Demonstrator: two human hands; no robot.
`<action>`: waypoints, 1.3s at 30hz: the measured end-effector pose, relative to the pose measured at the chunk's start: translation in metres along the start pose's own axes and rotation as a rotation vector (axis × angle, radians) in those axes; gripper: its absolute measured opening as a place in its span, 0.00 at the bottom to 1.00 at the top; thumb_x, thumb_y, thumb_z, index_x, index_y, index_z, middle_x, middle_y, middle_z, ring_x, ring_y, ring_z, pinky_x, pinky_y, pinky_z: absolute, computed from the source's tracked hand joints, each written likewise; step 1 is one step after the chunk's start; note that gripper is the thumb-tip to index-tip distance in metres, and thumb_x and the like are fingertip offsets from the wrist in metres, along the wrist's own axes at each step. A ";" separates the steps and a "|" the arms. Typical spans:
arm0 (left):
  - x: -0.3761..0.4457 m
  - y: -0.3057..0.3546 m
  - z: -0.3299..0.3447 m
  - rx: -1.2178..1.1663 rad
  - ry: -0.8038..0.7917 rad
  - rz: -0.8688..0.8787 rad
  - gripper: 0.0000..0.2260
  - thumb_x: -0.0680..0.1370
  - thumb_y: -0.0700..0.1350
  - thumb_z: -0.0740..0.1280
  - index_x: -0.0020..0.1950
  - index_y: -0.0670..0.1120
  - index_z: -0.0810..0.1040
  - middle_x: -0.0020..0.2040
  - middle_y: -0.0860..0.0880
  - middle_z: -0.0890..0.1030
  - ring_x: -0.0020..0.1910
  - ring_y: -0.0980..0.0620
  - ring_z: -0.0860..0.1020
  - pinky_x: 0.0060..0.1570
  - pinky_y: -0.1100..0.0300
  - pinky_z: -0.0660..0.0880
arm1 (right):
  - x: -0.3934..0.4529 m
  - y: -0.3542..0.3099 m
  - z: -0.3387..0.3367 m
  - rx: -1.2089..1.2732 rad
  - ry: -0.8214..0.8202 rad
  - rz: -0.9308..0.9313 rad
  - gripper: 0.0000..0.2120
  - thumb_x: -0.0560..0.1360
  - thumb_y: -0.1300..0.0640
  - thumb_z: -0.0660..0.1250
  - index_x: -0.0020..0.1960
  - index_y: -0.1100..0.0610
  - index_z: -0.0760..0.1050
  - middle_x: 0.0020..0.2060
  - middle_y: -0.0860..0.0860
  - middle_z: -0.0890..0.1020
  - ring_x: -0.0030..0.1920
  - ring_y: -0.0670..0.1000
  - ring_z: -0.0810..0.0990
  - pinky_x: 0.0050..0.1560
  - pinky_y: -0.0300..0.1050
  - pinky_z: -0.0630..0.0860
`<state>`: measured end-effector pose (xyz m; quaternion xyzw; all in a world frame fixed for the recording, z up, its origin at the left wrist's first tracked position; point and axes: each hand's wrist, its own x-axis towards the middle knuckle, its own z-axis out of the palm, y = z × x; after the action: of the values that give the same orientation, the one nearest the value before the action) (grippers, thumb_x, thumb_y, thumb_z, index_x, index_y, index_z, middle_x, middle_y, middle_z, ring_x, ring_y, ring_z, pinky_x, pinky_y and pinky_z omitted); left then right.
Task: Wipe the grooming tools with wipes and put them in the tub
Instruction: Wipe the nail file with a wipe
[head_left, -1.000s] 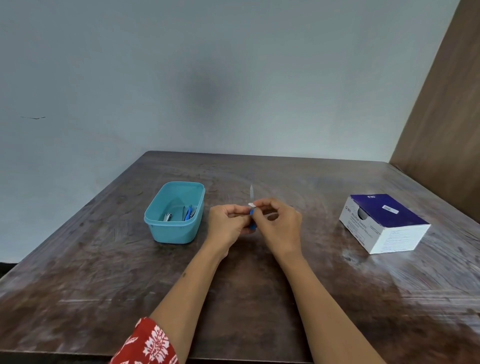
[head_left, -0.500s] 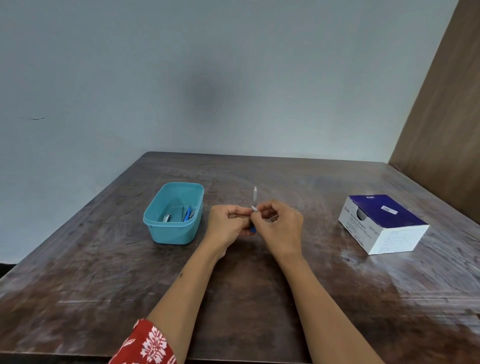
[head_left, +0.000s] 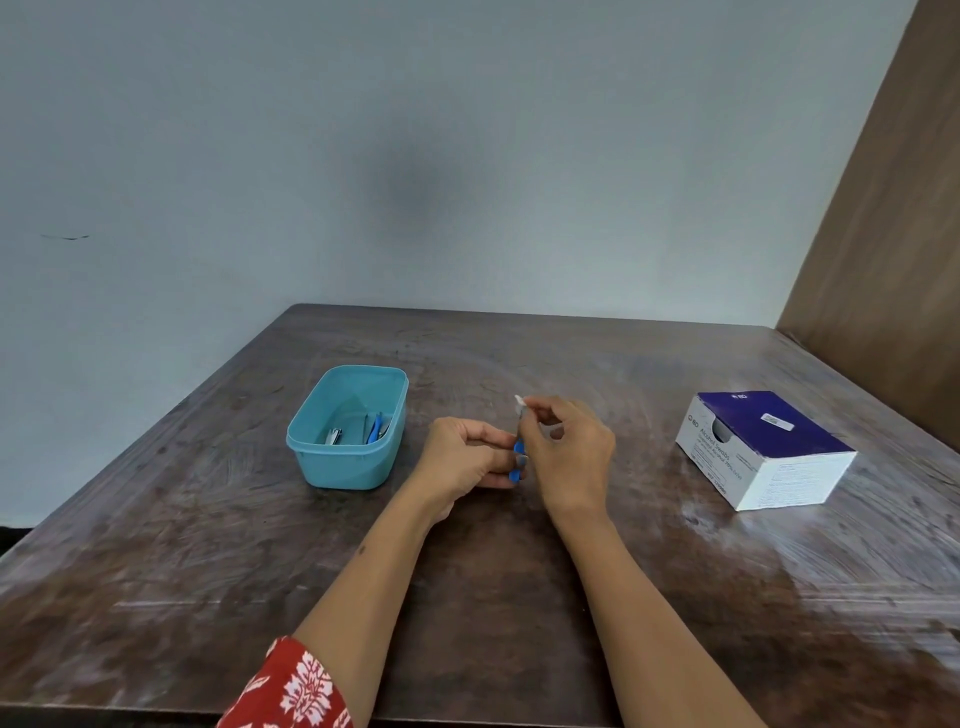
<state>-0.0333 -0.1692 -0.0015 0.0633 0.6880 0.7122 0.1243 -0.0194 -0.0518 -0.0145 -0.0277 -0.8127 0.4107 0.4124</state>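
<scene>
A: What are the fingers doing?

B: The right hand (head_left: 569, 457) has its thumb and forefinger pinched on a small white wipe (head_left: 519, 404), which is wrapped round the upper end of a slim tool, so that end of the tool is hidden. The other fingers of that hand are loosely curled behind.

A: And the other hand?

B: The left hand (head_left: 462, 460) grips the blue handle of the grooming tool (head_left: 517, 460), its fingers curled round the lower part. The tool stands roughly upright between the two hands, above the middle of the tabletop (head_left: 519, 597).

A: Can its kind be told?

B: Not surely; only a blue handle shows, and the tip is covered by the wipe.

A: Where is the tub?

B: The teal plastic tub (head_left: 347, 428) sits just left of the left hand, toward the left edge of the tabletop, open at the top. Inside it lie a metal nail clipper (head_left: 334, 435) and a blue-handled tool (head_left: 375, 427) beside it, against the near wall.

A: Anything else on the tabletop?

B: A white and dark blue box of alcohol swabs (head_left: 763, 449) rests near the right edge, well apart from the hands, with an opening in its left face.

A: And the person?

B: Both forearms reach in from the near edge; a red sleeve with a white flower print (head_left: 291, 686) shows on the left arm.
</scene>
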 end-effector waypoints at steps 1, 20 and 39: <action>0.000 0.000 0.000 0.010 -0.012 -0.005 0.06 0.69 0.30 0.72 0.41 0.39 0.82 0.36 0.44 0.84 0.36 0.50 0.84 0.32 0.61 0.80 | 0.000 0.000 0.000 -0.005 0.012 0.000 0.06 0.70 0.63 0.71 0.47 0.58 0.83 0.40 0.51 0.83 0.39 0.46 0.78 0.41 0.36 0.73; 0.001 0.001 -0.001 0.038 -0.020 -0.007 0.06 0.68 0.30 0.72 0.41 0.38 0.82 0.36 0.43 0.84 0.35 0.49 0.84 0.32 0.60 0.80 | 0.000 -0.001 -0.002 0.006 0.034 0.002 0.05 0.70 0.63 0.71 0.46 0.58 0.82 0.39 0.51 0.82 0.40 0.47 0.79 0.42 0.38 0.74; -0.010 0.014 0.001 -0.057 0.036 0.082 0.07 0.68 0.31 0.73 0.40 0.43 0.82 0.36 0.45 0.85 0.37 0.50 0.84 0.34 0.61 0.80 | 0.005 0.015 -0.003 0.114 0.115 0.272 0.05 0.72 0.63 0.69 0.46 0.59 0.82 0.38 0.52 0.84 0.39 0.47 0.80 0.39 0.20 0.66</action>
<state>-0.0242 -0.1710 0.0136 0.0749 0.6665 0.7369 0.0845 -0.0255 -0.0381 -0.0207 -0.1375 -0.7521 0.5058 0.3996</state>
